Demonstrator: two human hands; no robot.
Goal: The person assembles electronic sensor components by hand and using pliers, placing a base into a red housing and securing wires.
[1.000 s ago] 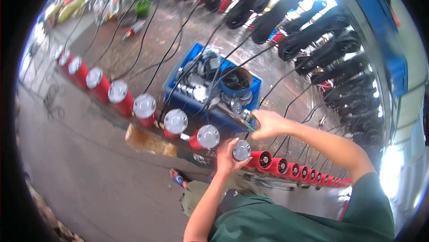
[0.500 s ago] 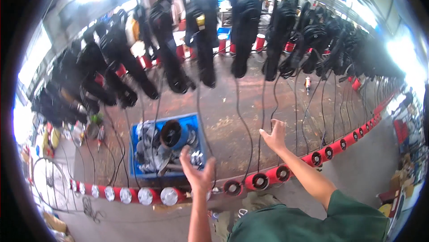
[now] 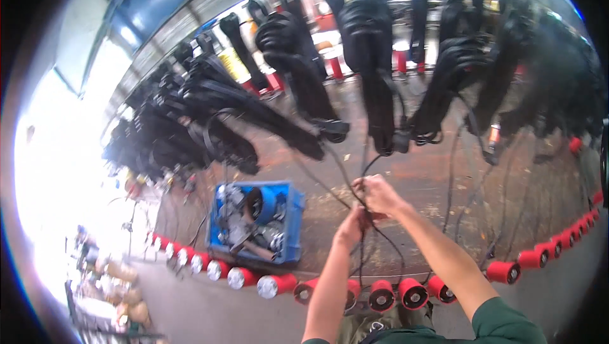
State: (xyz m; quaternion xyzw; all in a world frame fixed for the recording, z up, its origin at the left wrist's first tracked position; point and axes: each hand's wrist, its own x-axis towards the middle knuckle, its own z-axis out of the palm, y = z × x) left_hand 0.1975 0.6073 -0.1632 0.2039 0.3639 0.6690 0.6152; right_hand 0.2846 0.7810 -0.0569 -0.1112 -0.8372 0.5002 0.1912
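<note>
Both my hands are close together over the middle of the bench, fingers closed on a thin black cable. My right hand (image 3: 379, 195) pinches it a little above and to the right of my left hand (image 3: 352, 226). The black cable (image 3: 390, 245) loops below my hands toward the row of red cylinders. Nearest beneath them is a red cylinder (image 3: 382, 297) with a dark open end. Above, a coiled black cable bundle (image 3: 370, 46) hangs down close to my hands. My fingers partly hide the gripped stretch of cable.
On the worn brown bench (image 3: 317, 207), to my left, stands a blue crate (image 3: 290, 230) of grey metal parts and a blue ring-shaped piece (image 3: 265, 205). Red cylinders line the front edge; those at left have shiny silver ends (image 3: 268, 287). More cable bundles (image 3: 288, 58) hang along the back.
My hands were apart and open; they have come together and closed on a black cable. The view has shifted, with the hanging bundles now nearer.
</note>
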